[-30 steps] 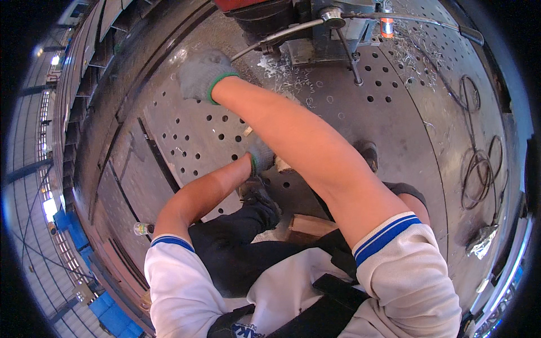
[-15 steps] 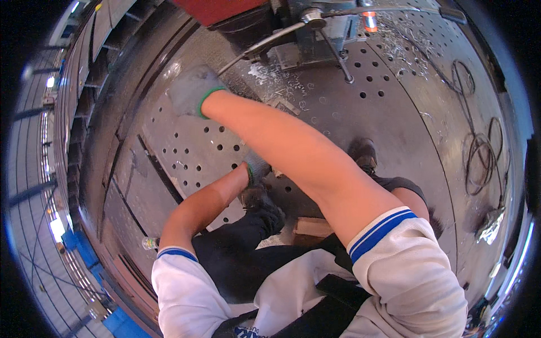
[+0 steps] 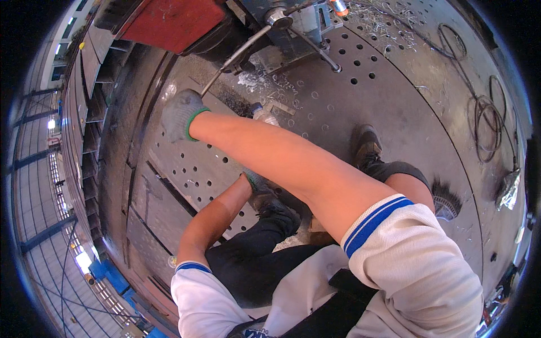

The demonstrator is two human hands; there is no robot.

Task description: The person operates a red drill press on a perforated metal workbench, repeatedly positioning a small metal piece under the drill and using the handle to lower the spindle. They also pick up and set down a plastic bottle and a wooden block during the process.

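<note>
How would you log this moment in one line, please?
right grey-gloved hand: gripping slim silver metal lever | left grey-gloved hand: mostly hidden, grip unclear

Place: metalworking workshop | red-and-black machine (image 3: pixel 174 25) with lever (image 3: pixel 239 53) | curled metal shavings (image 3: pixel 372 17) | hole-studded metal plate (image 3: pixel 394 115)

Grey gloves (image 3: pixel 181 114) have green cuffs (image 3: pixel 193 124), the lever (image 3: pixel 236 54) is silvery, and white sleeves (image 3: pixel 420 256) carry blue stripes.

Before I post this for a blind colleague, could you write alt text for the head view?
A gloved right hand grips the end of a lever on a drilling machine above a perforated metal plate strewn with curled shavings. The left hand is mostly hidden behind the right forearm.
</note>
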